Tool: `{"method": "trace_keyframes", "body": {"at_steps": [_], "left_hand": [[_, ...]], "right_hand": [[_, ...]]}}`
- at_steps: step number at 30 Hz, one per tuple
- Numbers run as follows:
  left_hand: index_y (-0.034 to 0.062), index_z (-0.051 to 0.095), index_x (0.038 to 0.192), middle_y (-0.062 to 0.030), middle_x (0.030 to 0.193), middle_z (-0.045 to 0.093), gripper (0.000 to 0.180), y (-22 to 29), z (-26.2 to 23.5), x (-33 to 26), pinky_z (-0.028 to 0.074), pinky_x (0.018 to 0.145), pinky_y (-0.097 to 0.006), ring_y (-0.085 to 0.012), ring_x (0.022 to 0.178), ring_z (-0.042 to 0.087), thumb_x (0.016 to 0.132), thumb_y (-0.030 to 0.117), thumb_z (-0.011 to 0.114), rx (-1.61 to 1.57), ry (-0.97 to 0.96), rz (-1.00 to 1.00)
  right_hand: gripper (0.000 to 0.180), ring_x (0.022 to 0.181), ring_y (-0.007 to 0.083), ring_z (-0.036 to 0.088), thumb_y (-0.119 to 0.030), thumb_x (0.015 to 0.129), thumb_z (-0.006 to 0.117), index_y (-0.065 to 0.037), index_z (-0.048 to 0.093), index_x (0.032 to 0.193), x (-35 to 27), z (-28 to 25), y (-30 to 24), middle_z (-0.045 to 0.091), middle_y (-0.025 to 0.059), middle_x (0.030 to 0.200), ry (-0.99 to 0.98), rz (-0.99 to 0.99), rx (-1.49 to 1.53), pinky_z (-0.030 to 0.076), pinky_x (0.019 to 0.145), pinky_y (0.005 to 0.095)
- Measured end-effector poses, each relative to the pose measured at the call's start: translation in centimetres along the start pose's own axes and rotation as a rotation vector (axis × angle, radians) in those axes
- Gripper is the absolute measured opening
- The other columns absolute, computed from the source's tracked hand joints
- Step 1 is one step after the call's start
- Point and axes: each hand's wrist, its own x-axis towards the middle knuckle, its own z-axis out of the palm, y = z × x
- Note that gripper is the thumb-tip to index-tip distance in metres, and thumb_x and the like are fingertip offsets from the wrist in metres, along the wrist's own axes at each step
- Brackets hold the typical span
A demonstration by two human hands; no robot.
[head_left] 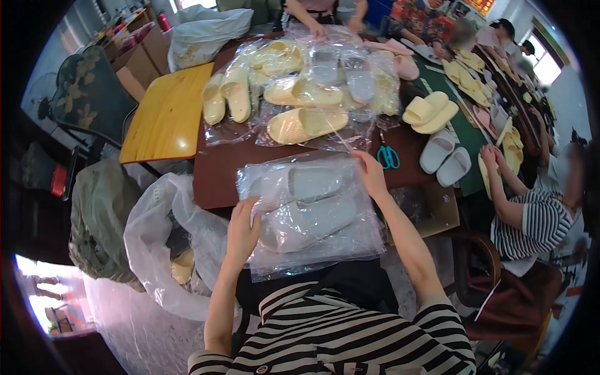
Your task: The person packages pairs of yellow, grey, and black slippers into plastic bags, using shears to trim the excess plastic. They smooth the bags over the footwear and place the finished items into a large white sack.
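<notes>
Head view: both hands, left [242, 226] and right [371, 174], pinch opposite edges of a bag [312, 250] holding pale slippers [309, 219]; likely light, floppy, slippery.

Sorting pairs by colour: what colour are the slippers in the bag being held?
Pale grey-white slippers inside the clear plastic bag, seen in the head view.

Clear bag [312, 215] blurs the grey slippers [309, 209] inside.
</notes>
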Motion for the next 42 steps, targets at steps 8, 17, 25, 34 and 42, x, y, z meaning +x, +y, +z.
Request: {"method": "trace_keyframes", "body": {"at_steps": [8, 17, 25, 34, 42], "left_hand": [[-0.0024, 0.034, 0.148, -0.0287, 0.154, 0.029, 0.062, -7.3, 6.2, -0.2, 0.023, 0.117, -0.052, -0.0470, 0.143, 0.026, 0.098, 0.030, 0.054, 0.025, -0.076, -0.121], [-0.0018, 0.029, 0.151, -0.0273, 0.159, 0.019, 0.071, -9.5, 8.5, -2.4, 0.018, 0.118, -0.053, -0.0460, 0.146, 0.017, 0.096, 0.033, 0.057, 0.143, -0.069, -0.046], [0.0010, 0.027, 0.152, -0.0269, 0.159, 0.018, 0.073, -9.7, 8.9, -1.9, 0.019, 0.118, -0.053, -0.0470, 0.146, 0.016, 0.094, 0.030, 0.061, 0.066, 0.014, -0.035], [0.0013, 0.035, 0.148, -0.0257, 0.154, 0.029, 0.068, -8.7, 6.8, -1.4, 0.026, 0.115, -0.053, -0.0458, 0.142, 0.027, 0.092, 0.028, 0.063, 0.145, -0.032, -0.114], [-0.0017, 0.051, 0.134, -0.0217, 0.139, 0.050, 0.046, -7.8, 6.8, 0.9, 0.036, 0.109, -0.049, -0.0410, 0.131, 0.044, 0.091, 0.013, 0.060, 0.130, 0.175, 0.050]], "right_hand": [[0.044, 0.086, 0.0326, 0.065, -0.011, 0.084, 0.070, 0.002, 0.056, 0.124, -5.1, -0.5, 2.4, 0.066, 0.0173, 0.101, -0.267, -0.261, -0.109, 0.052, 0.077, 0.0400], [0.097, 0.095, 0.0257, 0.065, -0.022, 0.078, 0.080, -0.003, 0.022, 0.153, -2.9, 3.6, -1.3, 0.067, 0.0151, 0.106, -0.522, 0.301, 0.142, 0.052, 0.085, 0.0378], [0.099, 0.099, 0.0201, 0.062, -0.015, 0.076, 0.082, -0.014, 0.022, 0.154, -5.8, 3.1, -1.0, 0.045, 0.0180, 0.135, -0.449, -0.066, 0.186, 0.053, 0.084, 0.0323], [0.047, 0.090, 0.0152, 0.061, -0.008, 0.079, 0.075, -0.010, 0.065, 0.125, -7.0, 0.4, -1.6, 0.062, 0.0066, 0.119, -0.477, 0.064, 0.219, 0.050, 0.081, 0.0288], [0.039, 0.092, 0.0165, 0.062, -0.006, 0.081, 0.072, -0.009, 0.068, 0.119, -7.3, 0.6, -0.8, 0.065, 0.0064, 0.116, -0.426, 0.011, 0.207, 0.050, 0.084, 0.0304]]}}
